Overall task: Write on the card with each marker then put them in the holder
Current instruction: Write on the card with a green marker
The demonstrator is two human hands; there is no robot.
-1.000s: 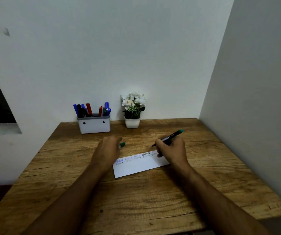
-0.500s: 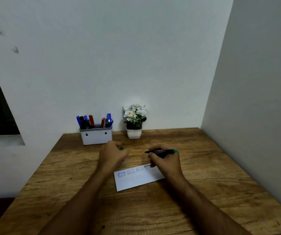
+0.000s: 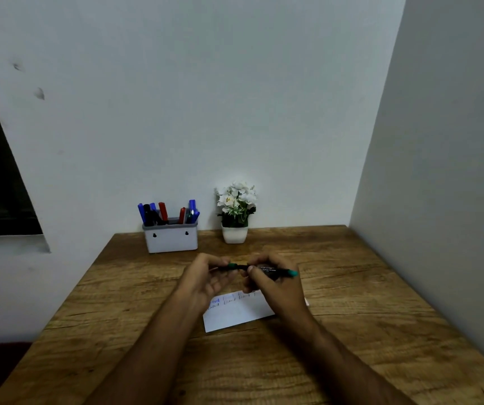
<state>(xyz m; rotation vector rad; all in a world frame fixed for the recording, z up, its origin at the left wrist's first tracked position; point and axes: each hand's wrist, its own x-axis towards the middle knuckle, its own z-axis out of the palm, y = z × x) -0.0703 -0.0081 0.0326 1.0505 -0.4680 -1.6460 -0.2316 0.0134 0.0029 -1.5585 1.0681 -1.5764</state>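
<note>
A black marker with green ends (image 3: 276,270) lies level in the air above the white card (image 3: 236,312). My right hand (image 3: 273,283) grips its barrel. My left hand (image 3: 205,277) holds the green cap (image 3: 232,266) right at the marker's left tip; whether the cap is fully seated I cannot tell. The card lies flat on the wooden table (image 3: 366,302) with two short rows of blue and dark writing along its top edge, partly hidden by my hands. The white holder (image 3: 171,238) stands at the back left with several blue, red and black markers in it.
A small white pot with white flowers (image 3: 236,213) stands right of the holder against the back wall. A grey wall borders the table's right side. The table's left edge runs diagonally from the holder toward me.
My right hand lifted the marker off the card and turned it level. My left hand brought the green cap to its tip. The camera tilted upward.
</note>
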